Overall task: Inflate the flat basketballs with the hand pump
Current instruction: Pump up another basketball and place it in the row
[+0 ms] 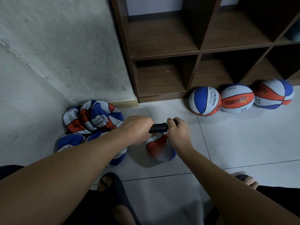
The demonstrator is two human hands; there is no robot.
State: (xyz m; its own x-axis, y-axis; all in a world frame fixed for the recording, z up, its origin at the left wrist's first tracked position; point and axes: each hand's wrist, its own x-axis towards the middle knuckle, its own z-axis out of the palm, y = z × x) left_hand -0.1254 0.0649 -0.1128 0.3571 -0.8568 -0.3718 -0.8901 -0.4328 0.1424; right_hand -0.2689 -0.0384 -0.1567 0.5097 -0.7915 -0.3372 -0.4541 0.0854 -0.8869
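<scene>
A black hand pump point(158, 127) lies level between my two hands, above the floor. My left hand point(138, 129) grips its left end with curled fingers. My right hand point(177, 132) grips its right end. Directly under the pump hangs or lies a limp red, white and blue basketball point(159, 150), partly hidden by my right hand. A heap of flat basketballs point(92, 119) in the same colours sits at the left by the wall; my left forearm covers part of it.
Three round, inflated basketballs point(204, 101) point(237, 98) point(274, 94) stand in a row against the foot of a dark wooden cubby shelf point(199, 51). A rough wall point(56, 46) rises at the left. Pale floor tiles point(243, 143) stretch right. My sandalled feet point(107, 182) are below.
</scene>
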